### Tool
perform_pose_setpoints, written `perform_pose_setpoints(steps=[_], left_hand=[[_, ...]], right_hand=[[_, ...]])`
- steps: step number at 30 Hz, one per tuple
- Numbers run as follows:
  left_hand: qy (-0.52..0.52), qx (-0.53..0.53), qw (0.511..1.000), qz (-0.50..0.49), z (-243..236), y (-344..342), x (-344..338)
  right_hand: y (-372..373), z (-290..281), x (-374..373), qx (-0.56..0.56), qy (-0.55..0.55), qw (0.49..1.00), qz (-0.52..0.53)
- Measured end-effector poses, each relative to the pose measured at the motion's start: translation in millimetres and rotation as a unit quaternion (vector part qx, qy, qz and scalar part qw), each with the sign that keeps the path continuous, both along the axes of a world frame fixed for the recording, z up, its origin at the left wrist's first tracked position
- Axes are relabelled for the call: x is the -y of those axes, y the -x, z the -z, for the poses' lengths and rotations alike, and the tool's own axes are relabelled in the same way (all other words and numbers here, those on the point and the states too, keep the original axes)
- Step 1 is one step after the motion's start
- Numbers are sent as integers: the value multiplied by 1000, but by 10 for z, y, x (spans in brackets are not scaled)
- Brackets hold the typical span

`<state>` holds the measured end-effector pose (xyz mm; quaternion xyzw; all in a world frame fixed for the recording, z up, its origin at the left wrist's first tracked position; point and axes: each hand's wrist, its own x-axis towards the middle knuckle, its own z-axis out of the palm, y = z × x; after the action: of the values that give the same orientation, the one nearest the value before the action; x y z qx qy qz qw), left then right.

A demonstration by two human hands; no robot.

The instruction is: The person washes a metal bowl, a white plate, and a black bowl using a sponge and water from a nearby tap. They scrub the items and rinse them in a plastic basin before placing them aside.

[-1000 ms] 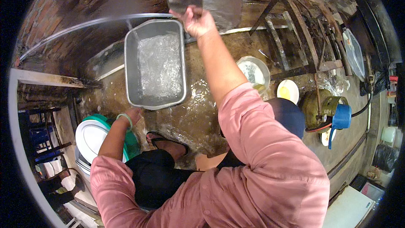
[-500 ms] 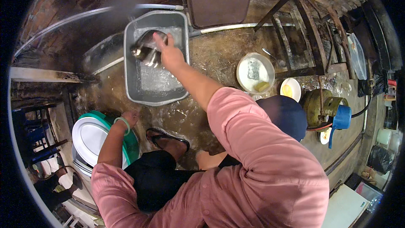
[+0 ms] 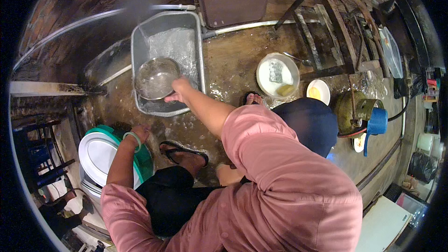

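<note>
From here I see the right hand (image 3: 181,90) clamped on the shiny bowl's (image 3: 157,78) rim, over the near left part of the gray tub (image 3: 201,60). It isn't set down yet; the white dish (image 3: 325,89) at right sits untouched. I can't tell the left hand's (image 3: 140,133) grip. The shiny bowl's underside is hidden.

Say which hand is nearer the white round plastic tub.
Right. The right hand is left of the tub, gripping a round silver metal bowl; the left hand is farther left, lower in view.
</note>
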<state>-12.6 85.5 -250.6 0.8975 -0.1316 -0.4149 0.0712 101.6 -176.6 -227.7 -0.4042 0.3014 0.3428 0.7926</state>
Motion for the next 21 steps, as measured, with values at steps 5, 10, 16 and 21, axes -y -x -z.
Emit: perform_pose_setpoints(steps=[5, 10, 16, 21], left_hand=[[-25, 20, 999, -31, -218, -121, 305], [-16, 46, 999, -20, -302, -218, 439], [-4, 79, 997, -1, -243, -221, 383], [-30, 60, 998, -3, -248, -211, 362]], right_hand=[[-226, -428, 444, -48, -255, 960, 102], [-676, -651, 1393, 1, -446, 863, 236], [-1139, -1158, 2089, 94, -447, 858, 235], [-1053, -1060, 1792, 152, -267, 943, 129]])
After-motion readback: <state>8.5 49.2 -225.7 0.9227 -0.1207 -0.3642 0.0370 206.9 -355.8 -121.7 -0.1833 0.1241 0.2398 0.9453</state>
